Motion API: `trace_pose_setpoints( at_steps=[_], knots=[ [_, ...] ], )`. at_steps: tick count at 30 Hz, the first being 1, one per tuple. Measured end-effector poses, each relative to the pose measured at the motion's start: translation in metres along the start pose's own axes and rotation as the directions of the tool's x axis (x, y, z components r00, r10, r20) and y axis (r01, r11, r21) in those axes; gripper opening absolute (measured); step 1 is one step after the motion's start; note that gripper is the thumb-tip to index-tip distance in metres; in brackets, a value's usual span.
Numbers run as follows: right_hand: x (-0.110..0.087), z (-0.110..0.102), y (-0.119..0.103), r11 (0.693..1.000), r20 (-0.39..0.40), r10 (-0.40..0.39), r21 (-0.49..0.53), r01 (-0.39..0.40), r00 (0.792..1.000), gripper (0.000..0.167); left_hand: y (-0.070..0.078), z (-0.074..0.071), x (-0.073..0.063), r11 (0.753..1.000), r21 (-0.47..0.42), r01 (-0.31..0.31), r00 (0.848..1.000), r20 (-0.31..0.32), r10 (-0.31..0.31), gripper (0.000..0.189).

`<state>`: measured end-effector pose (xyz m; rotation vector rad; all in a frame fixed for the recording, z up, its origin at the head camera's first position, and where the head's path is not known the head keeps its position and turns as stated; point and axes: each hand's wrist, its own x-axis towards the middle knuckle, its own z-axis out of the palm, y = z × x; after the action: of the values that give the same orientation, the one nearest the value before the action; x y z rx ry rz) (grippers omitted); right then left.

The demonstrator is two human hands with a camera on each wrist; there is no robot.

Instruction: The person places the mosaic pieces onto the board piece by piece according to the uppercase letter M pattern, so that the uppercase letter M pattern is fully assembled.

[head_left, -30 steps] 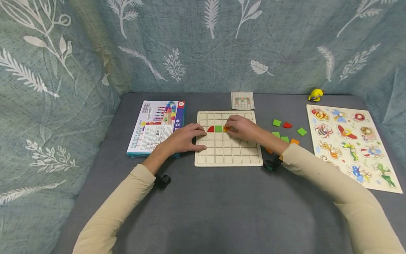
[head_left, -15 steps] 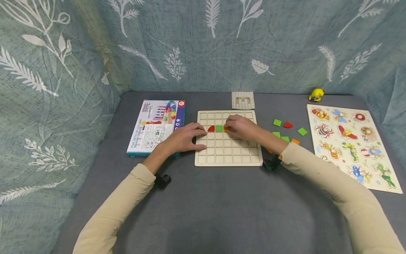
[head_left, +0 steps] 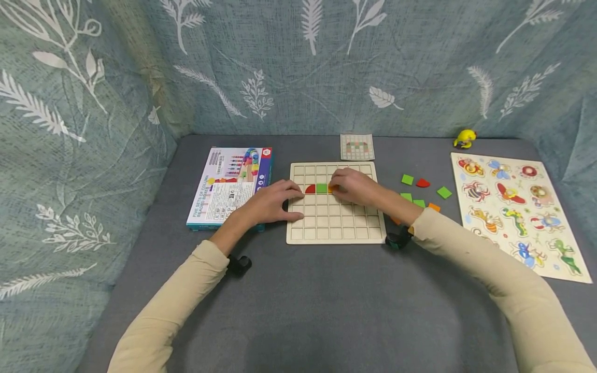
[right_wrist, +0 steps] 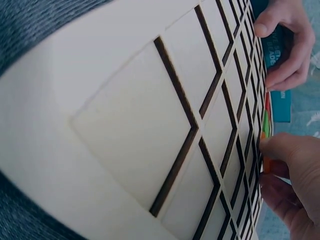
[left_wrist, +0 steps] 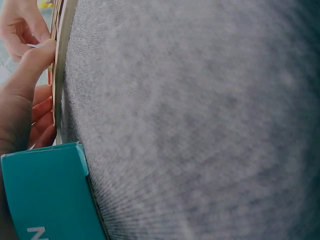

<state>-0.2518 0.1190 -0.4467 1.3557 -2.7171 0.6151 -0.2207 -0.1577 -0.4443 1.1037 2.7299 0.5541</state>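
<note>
A pale wooden grid board (head_left: 336, 228) lies on the grey table. In one of its upper rows sit a red quarter-round tile (head_left: 310, 189) and a green square tile (head_left: 322, 188), side by side. Just right of them my right hand (head_left: 356, 186) pinches an orange tile (head_left: 331, 189), mostly covered by the fingers; the right wrist view shows this orange tile (right_wrist: 266, 165) between thumb and fingers at the board. My left hand (head_left: 272, 202) rests on the board's left edge, thumb and fingers spread apart, holding no tile.
Several loose tiles, among them a green one (head_left: 444, 192) and a red one (head_left: 423, 183), lie right of the board. A small pattern card (head_left: 356, 156) is behind it. A boxed toy (head_left: 228, 191) stands left, an insect puzzle (head_left: 522, 217) and yellow toy (head_left: 464, 139) right.
Almost nothing differs; both hands stay in place, with the right fingers shifting very slightly at the orange tile.
</note>
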Motion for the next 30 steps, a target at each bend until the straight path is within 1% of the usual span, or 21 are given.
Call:
trace_pose_setpoints(
  at_steps=[6, 16, 21, 24, 26, 28, 30],
  knots=[
    [-0.001, 0.000, 0.000, 1.000, -0.006, 0.002, 0.007, -0.002, 1.000, 0.011, 0.000, 0.000, 0.000, 1.000, -0.002, -0.017, 1.000, -0.010, 0.017, 0.054],
    [-0.003, -0.005, 0.000, 0.999, 0.012, 0.038, 0.008, -0.038, 0.999, 0.013, 0.001, -0.002, 0.004, 1.000, 0.007, -0.004, 1.000, 0.004, 0.004, 0.055],
    [-0.008, -0.007, -0.001, 1.000, 0.018, 0.017, 0.018, -0.018, 1.000, 0.018, 0.002, -0.001, 0.005, 1.000, 0.013, 0.001, 1.000, 0.007, -0.001, 0.055],
    [-0.018, -0.009, -0.005, 1.000, 0.015, 0.003, -0.009, -0.003, 1.000, 0.025, 0.001, -0.001, 0.003, 1.000, 0.015, 0.009, 1.000, 0.009, -0.009, 0.056],
    [-0.031, -0.012, -0.008, 0.999, 0.010, 0.014, -0.042, -0.014, 1.000, 0.031, 0.001, -0.001, 0.002, 1.000, 0.011, 0.012, 1.000, 0.009, -0.012, 0.056],
    [-0.048, -0.017, -0.010, 0.997, 0.001, 0.056, -0.055, -0.056, 0.998, 0.036, 0.001, -0.001, 0.001, 1.000, 0.008, 0.014, 1.000, 0.008, -0.014, 0.056],
    [-0.066, -0.023, -0.009, 0.992, -0.006, 0.115, -0.049, -0.115, 0.993, 0.040, 0.001, -0.001, 0.001, 1.000, 0.004, 0.017, 1.000, 0.007, -0.017, 0.056]
  ],
)
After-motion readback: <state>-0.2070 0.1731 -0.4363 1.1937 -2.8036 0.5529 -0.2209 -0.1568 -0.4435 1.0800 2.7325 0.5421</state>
